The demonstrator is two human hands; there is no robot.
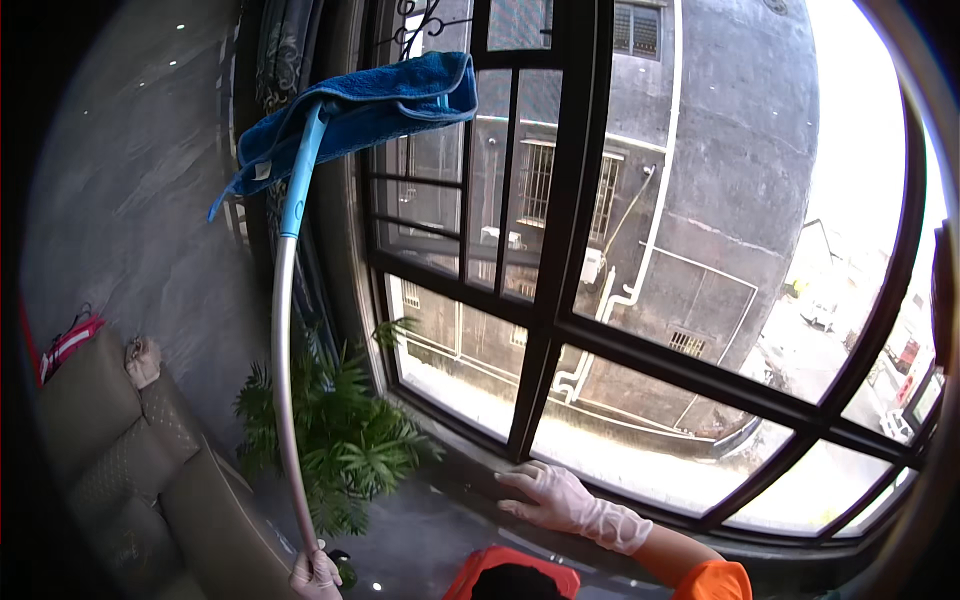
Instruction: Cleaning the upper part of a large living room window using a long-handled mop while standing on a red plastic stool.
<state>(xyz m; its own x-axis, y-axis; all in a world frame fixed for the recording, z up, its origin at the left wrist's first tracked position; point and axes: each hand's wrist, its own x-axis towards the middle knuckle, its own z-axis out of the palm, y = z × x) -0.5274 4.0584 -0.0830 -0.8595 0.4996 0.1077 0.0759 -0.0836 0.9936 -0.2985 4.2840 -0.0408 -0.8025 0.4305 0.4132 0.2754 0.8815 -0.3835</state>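
Note:
My left hand (315,574), in a pale thin glove, is closed around the lower end of a long metal pole (283,337). At its top the pole has a light blue plastic section joined to a flat mop head wrapped in a blue microfibre cloth (390,94). The cloth is raised high, partly in front of the curtain and the upper left window panes. My right hand (551,496), gloved too, holds nothing, its fingers apart at the sill, near the bottom of the dark window frame (551,337). Whether its fingertips touch the sill cannot be told.
A leafy green plant (337,442) stands behind the pole by the window corner. A grey-brown sofa (217,510) is at the lower left. A red plastic object (487,559) lies below, close to my body. Patterned dark curtains (281,52) hang beside the window.

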